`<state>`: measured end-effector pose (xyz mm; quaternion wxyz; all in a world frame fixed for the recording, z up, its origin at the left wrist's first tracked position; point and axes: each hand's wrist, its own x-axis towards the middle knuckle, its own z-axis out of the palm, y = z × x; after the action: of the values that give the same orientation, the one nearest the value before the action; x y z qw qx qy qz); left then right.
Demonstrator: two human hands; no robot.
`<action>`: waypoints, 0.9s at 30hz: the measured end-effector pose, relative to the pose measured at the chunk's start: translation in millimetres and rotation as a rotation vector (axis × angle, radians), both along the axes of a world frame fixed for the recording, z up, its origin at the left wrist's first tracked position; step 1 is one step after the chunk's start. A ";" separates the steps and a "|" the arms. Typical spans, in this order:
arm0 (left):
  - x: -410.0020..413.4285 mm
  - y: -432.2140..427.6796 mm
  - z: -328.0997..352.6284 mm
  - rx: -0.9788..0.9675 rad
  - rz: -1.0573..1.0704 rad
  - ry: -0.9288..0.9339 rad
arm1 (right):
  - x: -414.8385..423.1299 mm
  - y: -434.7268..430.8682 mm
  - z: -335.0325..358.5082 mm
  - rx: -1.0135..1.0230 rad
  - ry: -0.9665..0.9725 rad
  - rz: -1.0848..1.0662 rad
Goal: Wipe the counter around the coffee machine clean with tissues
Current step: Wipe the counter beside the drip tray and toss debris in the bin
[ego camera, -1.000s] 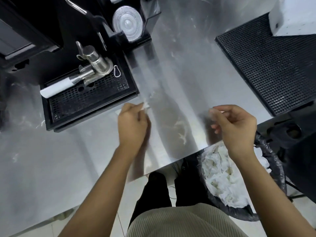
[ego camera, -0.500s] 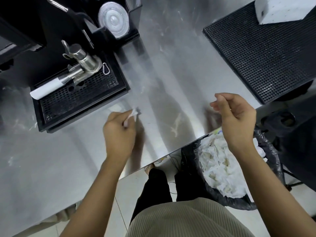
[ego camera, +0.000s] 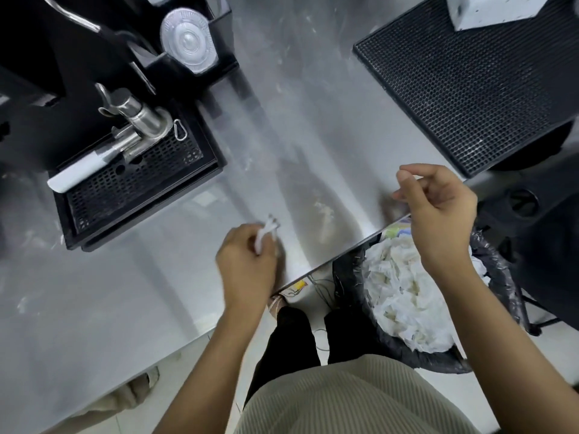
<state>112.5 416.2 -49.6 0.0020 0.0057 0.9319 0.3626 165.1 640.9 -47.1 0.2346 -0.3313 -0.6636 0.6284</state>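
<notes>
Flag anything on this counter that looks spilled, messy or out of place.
A pale smear of residue lies unwiped on the steel counter near its front edge. The left hand pinches only a small tissue scrap. The bin is heaped with used tissues.

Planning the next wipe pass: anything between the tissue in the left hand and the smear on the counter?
Nothing visible. The left hand pinches the tissue; the smear lies just right of it on bare counter. The drip tray sits off to the left, and the right hand hovers beyond the smear, near the counter edge.
</notes>
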 end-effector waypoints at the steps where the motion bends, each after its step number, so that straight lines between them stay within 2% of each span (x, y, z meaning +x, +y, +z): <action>1: 4.0 -9.2 -1.4 -0.050 0.034 -0.041 | 2.1 2.4 -1.2 -0.006 0.003 -0.016; 3: 12.3 -8.7 -5.7 -0.083 0.044 -0.080 | 5.5 5.3 -3.0 -0.014 0.015 -0.042; 6: 22.9 28.9 -10.4 -0.023 -0.055 -0.045 | 11.4 6.7 -3.3 -0.014 0.032 -0.059; 9: 31.3 80.5 -17.2 0.036 -0.241 -0.022 | 20.5 9.3 -3.0 0.004 0.026 -0.086; 12: 38.3 119.3 -12.5 0.068 -0.485 -0.076 | 32.1 13.4 -4.2 0.014 0.018 -0.123; 13: 37.3 121.9 -7.5 0.103 -0.505 -0.091 | 36.4 15.3 -4.9 0.011 0.022 -0.134; 16: 11.1 89.2 2.3 0.189 -0.285 -0.079 | 49.9 21.9 -9.6 0.023 0.008 -0.168; 20: -42.6 20.3 -5.9 -0.006 0.014 0.040 | 64.2 26.7 -16.3 0.029 -0.043 -0.229; 22: -47.0 17.3 -16.4 -0.046 0.015 0.049 | 68.8 26.8 -18.9 0.033 -0.061 -0.254; 27: -21.1 68.7 -27.9 -0.022 -0.220 0.144 | 73.4 25.3 -19.6 0.043 -0.071 -0.269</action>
<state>91.3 485.0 -77.4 -0.0249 0.1341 0.9274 0.3484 238.5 666.1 -66.7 0.3002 -0.4340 -0.6345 0.5647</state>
